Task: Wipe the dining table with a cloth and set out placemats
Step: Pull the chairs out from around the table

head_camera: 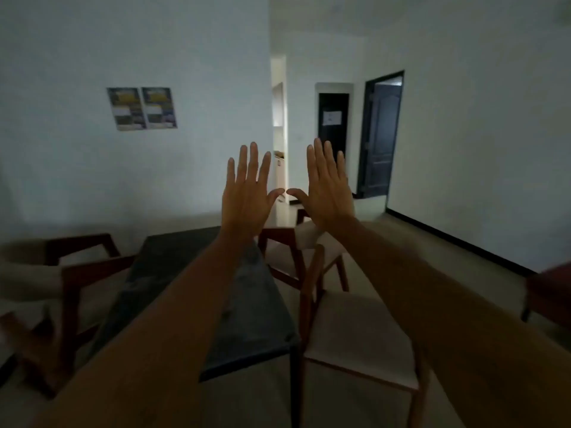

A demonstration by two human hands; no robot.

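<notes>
Work seems not yet started: the dark dining surface at lower centre carries no placemat, and no cloth is visible anywhere. Both hands, the left hand and right hand, are raised at centre frame, fingers straight, holding nothing. Four wooden chairs stand around.

A dark, mottled grey table is sitting among reddish-brown chairs with cream seats; 2 yellow-and-blue posters are showing.
</notes>
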